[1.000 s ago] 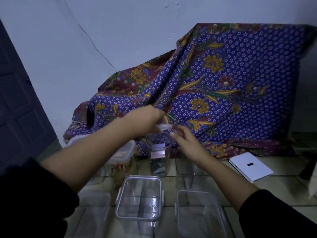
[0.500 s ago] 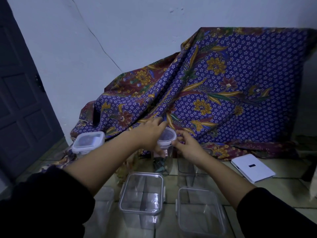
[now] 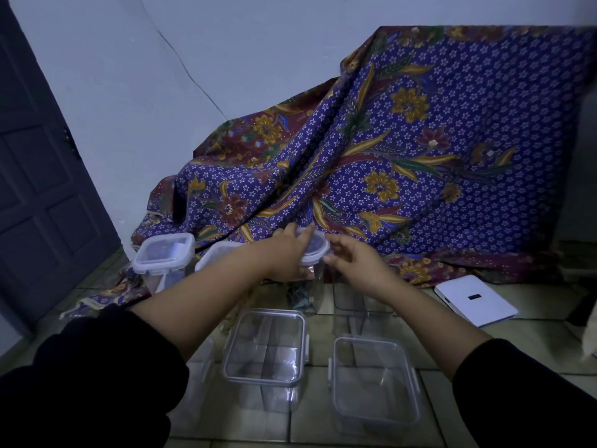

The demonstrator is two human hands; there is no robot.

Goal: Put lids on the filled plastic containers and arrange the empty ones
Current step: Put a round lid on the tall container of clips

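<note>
My left hand [image 3: 287,253] is curled over the round lid [image 3: 316,248]. The fingers lie across its top and far edge, and the thumb is tucked below the rim against the jar [image 3: 310,294]. My right hand [image 3: 355,263] is just beside the lid's right edge with its fingers loose and spread, holding nothing. I cannot tell whether the fingertips touch the rim.

The jar stands on the tiled floor [image 3: 323,425] at the far middle, right in front of the cloth [image 3: 403,163], with something dark low inside it.

I judge the jar to be light: thin clear plastic, tall and narrow, with little in it, so a sideways push at the top would tip it. The wall is smooth and probably slippery, and it would give under a hard squeeze. The lid looks stiffer, with a thick pale rim, and that is where I would take hold. I would put fingers on opposite sides of the rim and press straight down, bracing the jar just below.

Near me a middle tub [image 3: 265,352] and a right tub [image 3: 374,386] stand empty. Both look light and rigid, and I would lift them by their rims.
</note>
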